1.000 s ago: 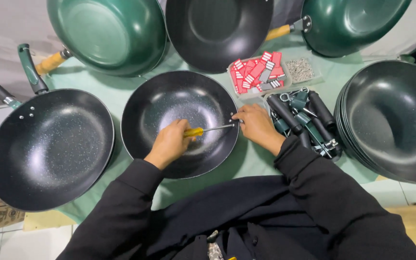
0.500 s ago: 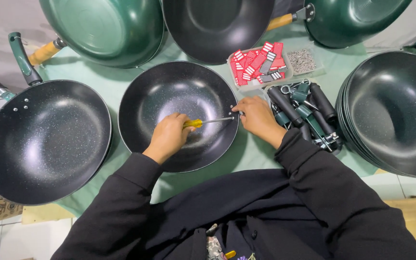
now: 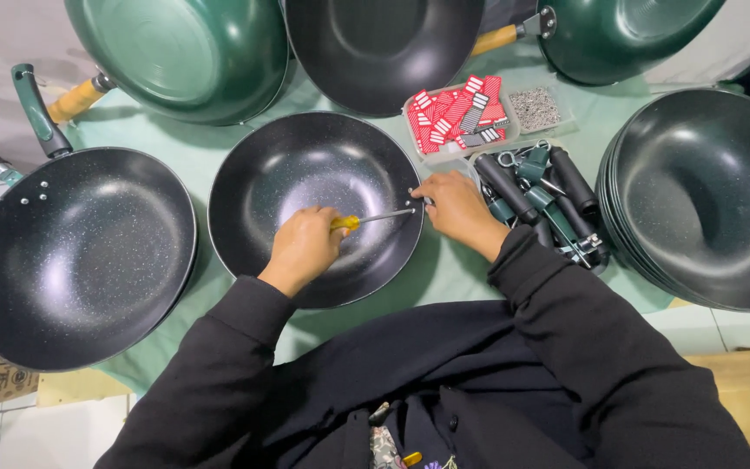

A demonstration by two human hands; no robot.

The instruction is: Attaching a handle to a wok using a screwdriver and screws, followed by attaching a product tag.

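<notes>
Holding a yellow-handled screwdriver (image 3: 366,220), the left hand (image 3: 304,247) was clenched around its handle inside the black pan (image 3: 316,207) in the middle of the tabletop (image 3: 210,152), and the metal tip pointed to the right rim of the pan. The right hand (image 3: 453,207) rested at this rim, its fingers pinched on the small fastening point there; I cannot tell if it held a screw. It seemed that a screw was being driven at the rim, where a handle would sit, so the next move probably asked for steady turning while the right hand kept the pan from sliding. Dark handles (image 3: 540,200) lay just beside the right hand, near a tray of red labels (image 3: 455,115). Compared with half a second ago, both hands and the screwdriver stayed in nearly the same place.
</notes>
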